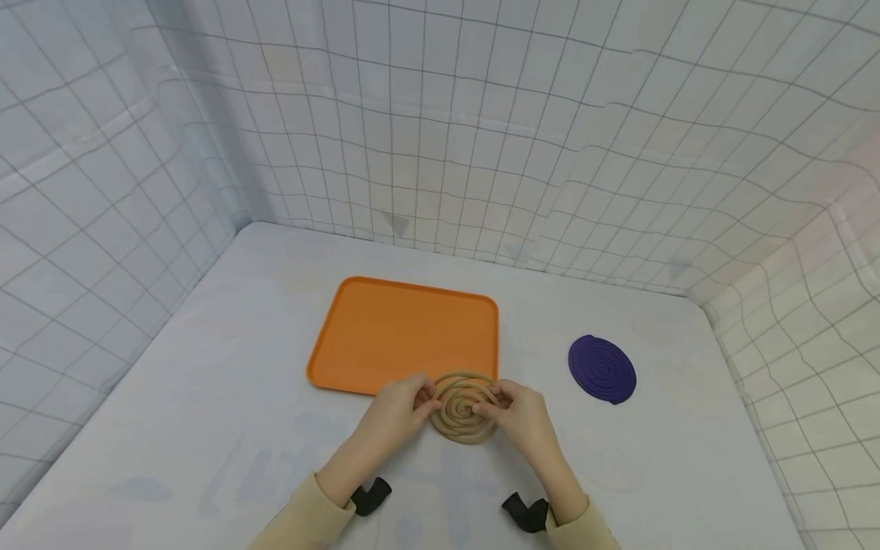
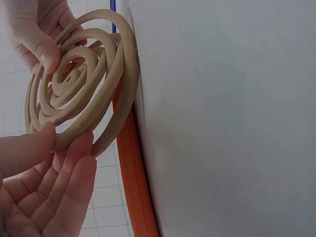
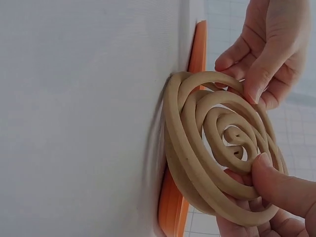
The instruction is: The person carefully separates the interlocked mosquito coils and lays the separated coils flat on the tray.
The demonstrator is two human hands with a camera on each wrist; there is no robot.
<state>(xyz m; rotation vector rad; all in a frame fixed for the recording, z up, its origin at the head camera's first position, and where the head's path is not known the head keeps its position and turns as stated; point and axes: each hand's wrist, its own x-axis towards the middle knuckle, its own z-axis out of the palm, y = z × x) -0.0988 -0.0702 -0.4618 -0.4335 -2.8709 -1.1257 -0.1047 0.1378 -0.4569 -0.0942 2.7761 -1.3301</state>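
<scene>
Both hands hold a tan double mosquito coil just in front of the orange tray, its rings spread apart with gaps between them. My left hand pinches its left rim between thumb and fingers. On the opposite side my right hand grips it, the thumb pressing on the inner rings and the fingers behind. Two inner ends with small slots show at the centre in the right wrist view. In the left wrist view the coil is tilted, its outer ring standing off from the others.
An orange tray lies flat beyond the hands. To the right, a purple mosquito coil with tightly packed rings lies on the white table. Grid-patterned curtains enclose the back and sides. Black wrist mounts sit at both cuffs.
</scene>
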